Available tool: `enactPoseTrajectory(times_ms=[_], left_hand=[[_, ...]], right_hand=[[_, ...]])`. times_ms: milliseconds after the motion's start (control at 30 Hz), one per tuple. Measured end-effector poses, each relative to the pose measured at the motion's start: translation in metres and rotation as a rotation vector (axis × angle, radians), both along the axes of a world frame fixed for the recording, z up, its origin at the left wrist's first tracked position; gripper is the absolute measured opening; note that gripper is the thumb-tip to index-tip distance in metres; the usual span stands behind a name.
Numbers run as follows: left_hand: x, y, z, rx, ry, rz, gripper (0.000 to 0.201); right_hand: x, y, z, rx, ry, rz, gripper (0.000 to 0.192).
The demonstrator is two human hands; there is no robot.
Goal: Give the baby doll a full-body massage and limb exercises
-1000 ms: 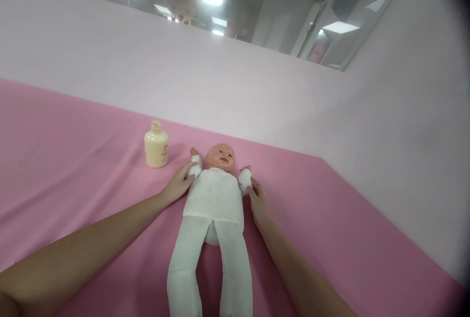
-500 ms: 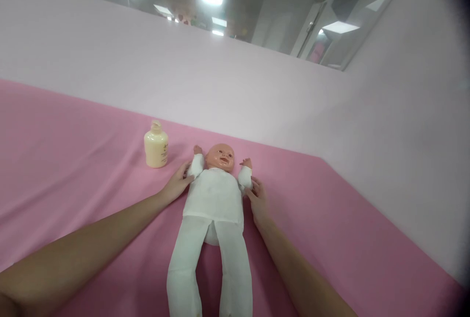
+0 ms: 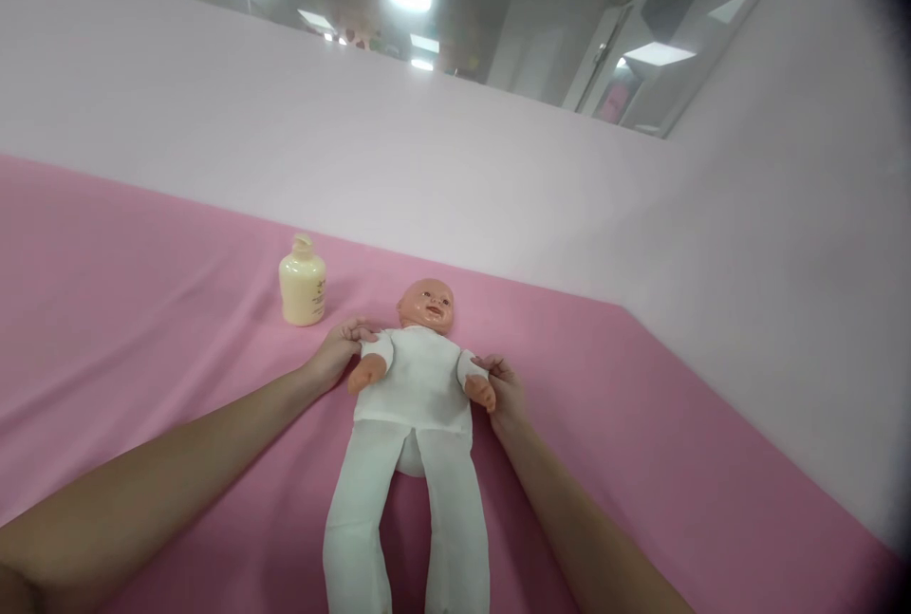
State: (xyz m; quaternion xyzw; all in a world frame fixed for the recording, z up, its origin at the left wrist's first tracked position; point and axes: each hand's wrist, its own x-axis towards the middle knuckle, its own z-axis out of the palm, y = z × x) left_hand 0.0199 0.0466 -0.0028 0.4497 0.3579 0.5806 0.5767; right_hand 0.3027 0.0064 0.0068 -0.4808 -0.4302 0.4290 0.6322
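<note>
A baby doll (image 3: 419, 377) with a bald plastic head and white cloth body lies on its back, head at the far end and legs towards me. Both its arms now point down along its sides. My left hand (image 3: 340, 350) is closed on the doll's arm (image 3: 377, 348) at the left, fingers against the white upper part. On the other side, my right hand (image 3: 505, 390) has its fingers closed round the doll's other arm (image 3: 471, 369), near the plastic hand. Parts of my fingertips are hidden by the doll's arms.
A cream pump bottle (image 3: 303, 289) stands upright to the left of the doll's head. Pink cloth (image 3: 177, 310) with soft folds covers the surface. A pale wall (image 3: 455, 177) rises behind and at the right, with a glass pane (image 3: 541, 16) reflecting lights above.
The doll's two arms have swung from raised beside its head to lowered along its body. My hands have shifted slightly with them. The bottle and the doll's body stay put.
</note>
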Motion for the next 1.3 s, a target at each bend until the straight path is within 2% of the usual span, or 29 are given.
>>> enactPoseTrajectory(times_ms=[167,433,667,767,833,900,967,1133,1300], left_hand=[[-0.002,-0.001,0.000,0.003,-0.024,-0.028,0.045],[-0.002,-0.008,0.007,0.045,0.091,-0.114,0.042],[-0.001,-0.010,0.006,0.126,0.223,0.019,0.062],[-0.002,-0.012,0.007,0.189,0.329,0.083,0.063],[-0.002,-0.013,0.009,0.224,0.409,0.100,0.054],[-0.003,-0.014,0.011,0.244,0.479,0.114,0.041],[-0.002,-0.015,0.013,0.228,0.516,0.119,0.036],[0.000,-0.015,0.014,0.138,0.524,0.093,0.047],[-0.001,-0.014,0.011,0.168,0.577,0.073,0.052]], right_hand=[[-0.003,-0.003,0.001,0.004,-0.009,0.047,0.027],[-0.010,-0.014,0.015,-0.013,-0.053,0.069,0.023],[-0.009,-0.016,0.016,0.056,-0.084,-0.036,0.046],[-0.009,-0.018,0.018,0.122,-0.213,-0.060,0.038],[-0.008,-0.016,0.016,0.131,-0.303,-0.071,0.034],[-0.005,-0.013,0.012,0.108,-0.347,-0.078,0.037],[-0.002,-0.009,0.006,0.057,-0.355,-0.069,0.041],[-0.001,-0.005,0.003,-0.052,-0.367,-0.084,0.039],[-0.004,-0.009,0.009,-0.063,-0.331,-0.079,0.035]])
